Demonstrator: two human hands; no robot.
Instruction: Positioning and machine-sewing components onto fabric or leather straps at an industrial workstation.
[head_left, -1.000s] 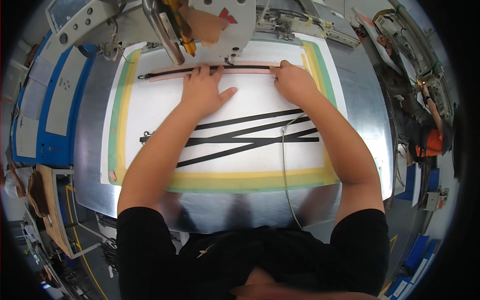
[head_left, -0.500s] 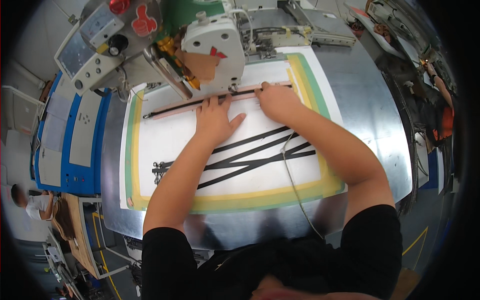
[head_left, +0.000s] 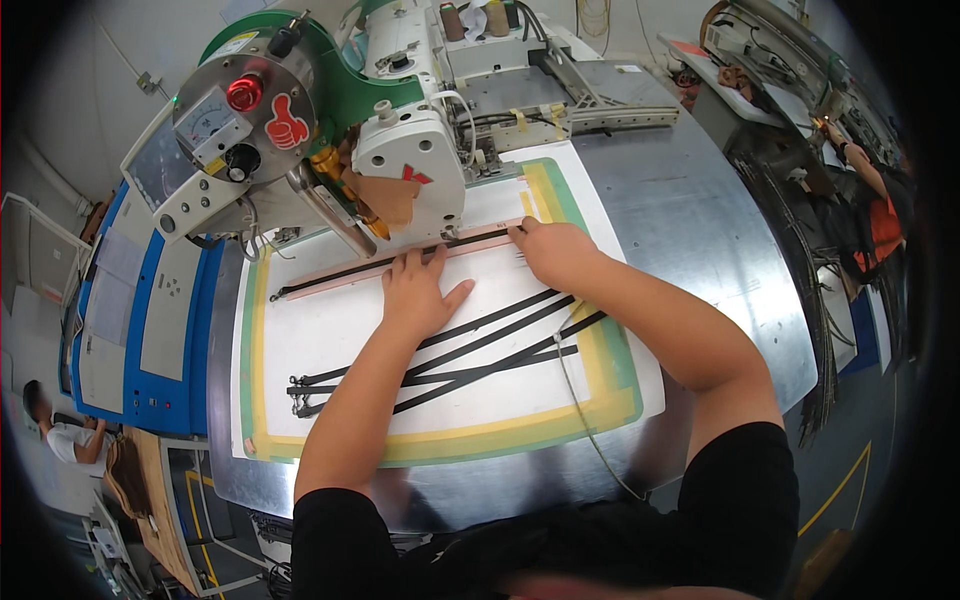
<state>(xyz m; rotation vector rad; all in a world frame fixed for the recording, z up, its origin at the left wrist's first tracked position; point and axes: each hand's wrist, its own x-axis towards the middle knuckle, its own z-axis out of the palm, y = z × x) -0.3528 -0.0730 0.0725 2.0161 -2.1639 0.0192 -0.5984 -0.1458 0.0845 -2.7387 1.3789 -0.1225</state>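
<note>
My left hand (head_left: pixel 420 295) lies flat with fingers spread on a white template board (head_left: pixel 330 340), fingertips against a long black strap (head_left: pixel 340 272) that runs along a pink strip under the sewing machine head (head_left: pixel 410 165). My right hand (head_left: pixel 553 250) presses the strap's right end near the board's yellow and green border (head_left: pixel 610 360). Several loose black straps (head_left: pixel 460 365) lie crossed on the board between my forearms.
A metal table (head_left: pixel 700 250) carries the board. A blue and white control panel (head_left: pixel 150 300) stands at the left. A thin cable (head_left: pixel 590 430) trails off the front edge. Other people work at the far left (head_left: pixel 60 435) and far right (head_left: pixel 865 190).
The view has tilted up and leftward, bringing more of the machine into sight. Both hands stay pressed on the strap at the machine head.
</note>
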